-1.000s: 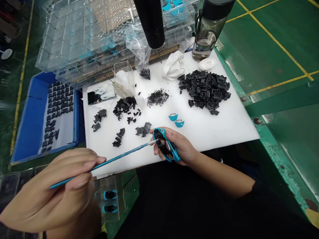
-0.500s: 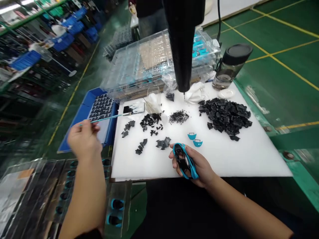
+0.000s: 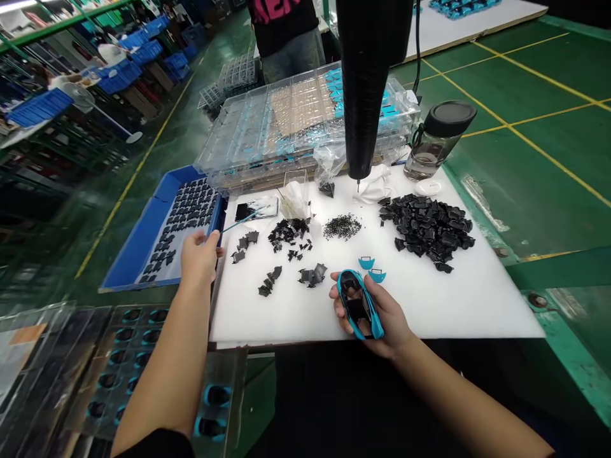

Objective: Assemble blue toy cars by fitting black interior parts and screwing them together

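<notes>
My left hand (image 3: 199,256) pinches a thin blue stick (image 3: 238,221). The stick's far end reaches over a small flat tray (image 3: 268,208) with black and whitish patches; whether the tip touches it, I cannot tell. In my right hand (image 3: 389,315) is a blue toy car body (image 3: 377,324), tilted with its hollow, black-lined inside showing. Just beyond that hand lie two small blue parts (image 3: 366,263) with thin black frames. Left of the car body, grey-black pieces (image 3: 312,275) are grouped on the white work surface (image 3: 286,318).
A black electric screwdriver (image 3: 361,127) hangs over tiny screws (image 3: 342,226). Black parts (image 3: 429,226) are heaped at right, near a water bottle (image 3: 436,140). Clear plastic trays (image 3: 238,137) stand behind; a blue bin (image 3: 124,264) holds rows of black parts. A person (image 3: 286,38) stands beyond.
My left hand has moved right and slightly down, bringing the stick's tip further over the small tray. My right hand has turned the car body slightly, showing more of its inside.
</notes>
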Tool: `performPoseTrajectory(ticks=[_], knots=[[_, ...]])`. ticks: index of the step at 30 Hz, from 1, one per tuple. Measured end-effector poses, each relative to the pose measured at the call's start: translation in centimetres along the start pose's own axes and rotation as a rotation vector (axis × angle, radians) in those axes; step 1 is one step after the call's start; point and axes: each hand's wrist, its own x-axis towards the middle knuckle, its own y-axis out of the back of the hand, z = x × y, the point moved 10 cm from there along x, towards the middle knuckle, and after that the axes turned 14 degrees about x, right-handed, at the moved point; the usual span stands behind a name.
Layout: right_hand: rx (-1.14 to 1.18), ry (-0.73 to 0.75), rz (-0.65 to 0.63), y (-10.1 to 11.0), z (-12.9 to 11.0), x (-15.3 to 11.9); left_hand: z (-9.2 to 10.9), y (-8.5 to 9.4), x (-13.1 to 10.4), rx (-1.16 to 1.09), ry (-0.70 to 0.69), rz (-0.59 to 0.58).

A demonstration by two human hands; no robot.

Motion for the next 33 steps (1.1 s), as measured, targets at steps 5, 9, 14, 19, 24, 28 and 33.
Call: performPoseTrajectory(ticks=[5,9,14,19,24,28,33], knots=[[0.045,0.031,-0.002,0.0,-0.4,0.0,6.7,-4.2,-8.4,0.416,-0.466,-0.271],[0.080,0.113,-0.004,0.4,-1.4,-0.1,8.4,-10.9,-16.9,0.766,-0.833,-0.773],[0.130,0.124,-0.042,0.4,-1.6,-0.3,7.5,-11.4,-18.6,0.906,-0.904,-0.818],[0.140,0.119,-0.064,0.1,-1.5,-0.2,7.2,-10.6,-15.5,0.960,-0.818,-0.614],[0.156,0.101,-0.074,0.0,-1.3,-0.1,7.3,-12.7,-14.5,0.997,-0.809,-0.599],[0.154,0.094,-0.063,0.3,-1.2,-0.1,7.6,-13.4,-14.9,1.026,-0.834,-0.618],[0.046,-0.027,-0.209,-0.6,0.5,-0.2,10.6,-14.3,-18.6,0.814,-1.031,-0.651]])
